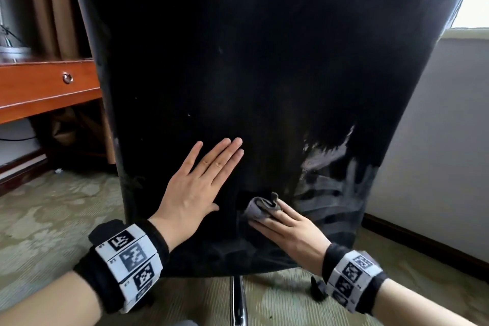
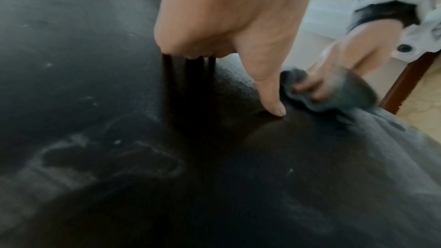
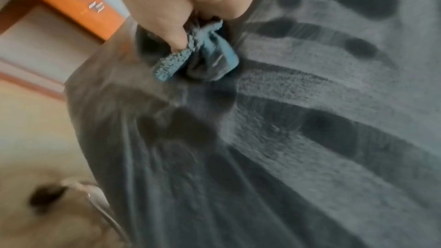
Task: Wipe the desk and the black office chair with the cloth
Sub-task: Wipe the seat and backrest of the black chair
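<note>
Both hands on the back of the black chair (image 1: 264, 61), low down near its bottom edge.

Left hand (image 1: 197, 185) lies flat, fingers spread straight against the backrest; right hand (image 1: 287, 227) grips the bunched grey cloth (image 1: 260, 206) and presses it to the surface just beside the left thumb. Pale streaks mark the black to the right, running out to the chair's right edge. The desk (image 1: 39, 87) stands behind on the left; carpet (image 1: 53, 219) lies open below.
</note>
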Action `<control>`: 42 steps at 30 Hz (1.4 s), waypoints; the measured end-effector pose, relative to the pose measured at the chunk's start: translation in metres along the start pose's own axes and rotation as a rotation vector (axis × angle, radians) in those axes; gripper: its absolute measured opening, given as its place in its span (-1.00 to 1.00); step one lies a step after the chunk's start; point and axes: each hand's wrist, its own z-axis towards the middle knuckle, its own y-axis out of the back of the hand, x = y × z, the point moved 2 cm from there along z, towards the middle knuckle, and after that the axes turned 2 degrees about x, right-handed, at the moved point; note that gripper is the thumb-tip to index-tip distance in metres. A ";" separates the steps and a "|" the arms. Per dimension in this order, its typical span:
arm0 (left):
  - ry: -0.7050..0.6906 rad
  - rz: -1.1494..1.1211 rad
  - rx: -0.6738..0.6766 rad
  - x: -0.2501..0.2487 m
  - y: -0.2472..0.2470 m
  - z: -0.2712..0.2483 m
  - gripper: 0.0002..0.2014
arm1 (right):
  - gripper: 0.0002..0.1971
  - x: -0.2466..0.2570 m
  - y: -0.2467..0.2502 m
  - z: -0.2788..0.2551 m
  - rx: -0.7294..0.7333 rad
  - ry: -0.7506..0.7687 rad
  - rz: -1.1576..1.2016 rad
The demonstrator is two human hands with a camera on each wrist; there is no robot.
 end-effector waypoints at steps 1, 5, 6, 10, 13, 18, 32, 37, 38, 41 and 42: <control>-0.002 0.002 0.007 0.000 0.002 0.000 0.32 | -0.55 -0.007 0.004 -0.002 0.024 0.022 -0.018; -0.022 0.014 -0.024 -0.003 0.018 0.008 0.21 | -0.44 -0.076 0.059 0.017 -0.233 -0.342 0.080; -0.036 -0.003 -0.045 -0.006 0.023 0.014 0.19 | -0.45 -0.087 0.070 0.020 -0.290 -0.436 0.084; -0.073 0.017 -0.058 -0.024 0.043 0.047 0.18 | -0.52 -0.065 0.058 0.030 -0.337 -0.538 0.114; -0.051 0.032 -0.038 -0.028 0.043 0.063 0.18 | -0.54 -0.031 0.032 0.023 -0.227 -0.371 0.085; -0.079 -0.022 0.007 -0.024 0.042 0.061 0.18 | -0.43 -0.089 0.051 0.001 -0.327 -0.554 0.087; -0.071 0.049 -0.043 -0.019 0.038 0.057 0.26 | -0.40 -0.090 0.035 0.000 -0.515 -0.849 0.235; -0.064 0.061 -0.061 -0.021 0.040 0.058 0.30 | -0.58 -0.011 0.011 0.023 -0.375 -0.462 0.209; -0.068 0.072 -0.058 -0.020 0.040 0.057 0.30 | -0.56 -0.009 0.011 0.018 -0.284 -0.346 0.148; -0.081 0.055 -0.060 -0.015 0.039 0.057 0.31 | -0.52 -0.057 0.026 0.001 -0.316 -0.391 0.144; -0.082 0.049 -0.057 -0.015 0.039 0.057 0.31 | -0.49 -0.080 0.032 -0.003 -0.414 -0.542 0.183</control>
